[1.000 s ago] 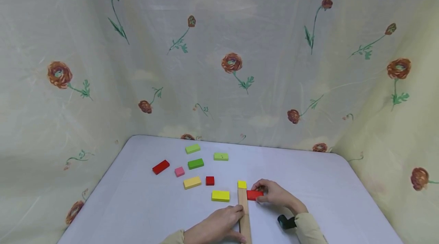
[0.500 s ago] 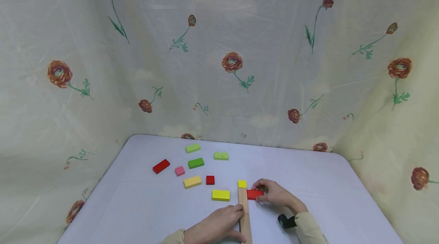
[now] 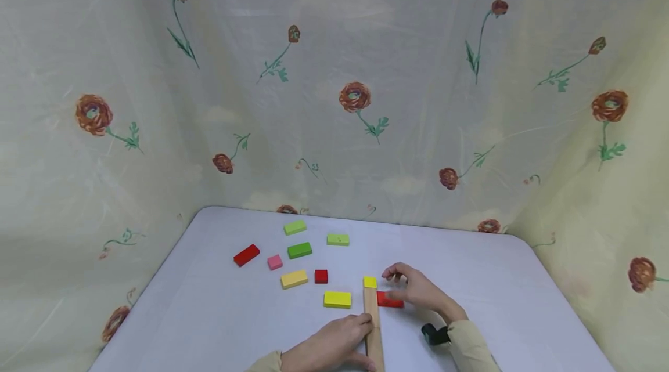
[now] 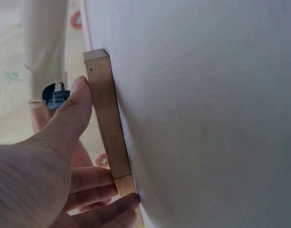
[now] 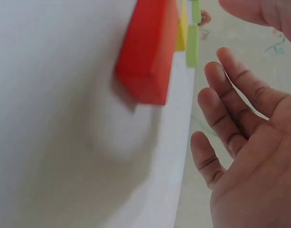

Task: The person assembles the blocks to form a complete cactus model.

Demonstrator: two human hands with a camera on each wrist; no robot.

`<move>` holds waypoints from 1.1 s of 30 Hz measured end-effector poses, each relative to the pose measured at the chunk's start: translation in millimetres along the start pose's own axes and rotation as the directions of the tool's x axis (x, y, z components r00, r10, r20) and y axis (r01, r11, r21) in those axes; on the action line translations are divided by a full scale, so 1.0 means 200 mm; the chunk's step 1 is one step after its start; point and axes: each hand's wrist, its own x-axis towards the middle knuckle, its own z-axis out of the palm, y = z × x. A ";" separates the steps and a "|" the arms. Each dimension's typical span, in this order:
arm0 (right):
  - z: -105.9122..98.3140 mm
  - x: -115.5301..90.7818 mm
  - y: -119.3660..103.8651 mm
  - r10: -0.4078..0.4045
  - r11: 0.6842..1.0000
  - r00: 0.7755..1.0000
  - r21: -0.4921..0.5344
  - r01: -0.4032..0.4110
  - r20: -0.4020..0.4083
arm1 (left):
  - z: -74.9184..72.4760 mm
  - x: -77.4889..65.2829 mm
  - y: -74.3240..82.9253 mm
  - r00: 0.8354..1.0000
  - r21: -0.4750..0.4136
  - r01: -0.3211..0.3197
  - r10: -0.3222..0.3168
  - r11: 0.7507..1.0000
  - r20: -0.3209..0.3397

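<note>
The left hand [image 3: 334,338] lies with its fingers stretched out, pressing the wooden strip [image 3: 370,302] from the left. Beyond its fingertips, the right hand [image 3: 415,291] hovers with loose fingers, holding nothing; the red block [image 3: 389,303] sits under its thumb, right beside the strip. White table [image 3: 496,285] stretches from that hand to the far right edge. From the left wrist I see the strip's near end, cropped from the head view; the right wrist view shows the gap between fingers and red block.
</note>
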 end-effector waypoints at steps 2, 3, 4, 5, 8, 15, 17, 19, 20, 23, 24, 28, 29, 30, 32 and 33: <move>0.00 0.01 -0.02 -0.036 0.999 0.999 -0.008 0.037 0.007 | 0.00 0.00 0.00 1.000 -0.002 0.000 0.000 1.000 0.004; -0.01 0.01 -0.03 -0.059 0.998 0.998 -0.012 0.059 0.015 | 0.00 0.00 0.00 1.000 0.001 -0.002 0.002 1.000 0.004; -0.01 0.02 -0.04 -0.081 0.997 0.996 -0.014 0.082 0.027 | 0.00 0.00 0.00 1.000 0.006 -0.007 0.007 1.000 0.001; -0.01 0.03 -0.06 -0.108 0.994 0.993 -0.019 0.109 0.043 | 0.01 0.00 -0.01 1.000 0.011 -0.011 0.011 1.000 -0.004; 0.00 0.05 -0.11 -0.161 0.987 0.982 -0.010 0.163 0.099 | 0.01 0.00 -0.01 1.000 0.013 -0.021 0.021 1.000 -0.012; 0.02 0.09 -0.21 -0.220 0.975 0.956 0.012 0.222 0.196 | 0.01 -0.02 -0.02 0.998 0.037 -0.052 0.053 0.998 -0.034; 0.02 0.09 -0.22 -0.217 0.976 0.956 0.010 0.219 0.196 | 0.01 -0.02 -0.01 0.998 0.037 -0.052 0.053 0.998 -0.034; 0.02 0.08 -0.21 -0.208 0.977 0.960 0.000 0.212 0.186 | 0.00 -0.01 -0.01 0.998 0.033 -0.046 0.047 0.998 -0.031; 0.02 0.08 -0.21 -0.203 0.978 0.964 -0.011 0.208 0.174 | 0.00 -0.01 -0.01 0.999 0.029 -0.042 0.043 0.999 -0.029; 0.00 0.05 -0.19 -0.192 0.980 0.971 -0.019 0.197 0.139 | 0.00 0.00 0.00 1.000 0.014 -0.021 0.021 1.000 -0.021; -0.01 0.03 -0.18 -0.183 0.982 0.975 -0.018 0.187 0.127 | 0.00 0.00 0.00 1.000 0.007 -0.014 0.014 1.000 -0.018; -0.02 -0.02 -0.14 -0.150 0.989 0.983 -0.001 0.151 0.101 | 0.00 0.00 0.00 1.000 0.000 -0.002 0.002 1.000 -0.014; -0.02 -0.04 -0.13 -0.143 0.990 0.985 0.000 0.144 0.101 | 0.00 0.00 0.00 1.000 0.002 -0.002 0.002 1.000 -0.014; -0.01 -0.05 -0.13 -0.141 0.990 0.985 -0.003 0.142 0.100 | 0.00 0.00 0.00 1.000 0.003 -0.003 0.003 1.000 -0.015; 0.00 -0.08 -0.12 -0.146 0.989 0.984 -0.009 0.148 0.106 | 0.01 0.00 0.00 1.000 0.004 -0.003 0.003 1.000 -0.015; 0.01 -0.09 -0.11 -0.146 0.989 0.983 -0.013 0.149 0.109 | 0.01 0.00 0.00 1.000 0.006 -0.006 0.006 1.000 -0.014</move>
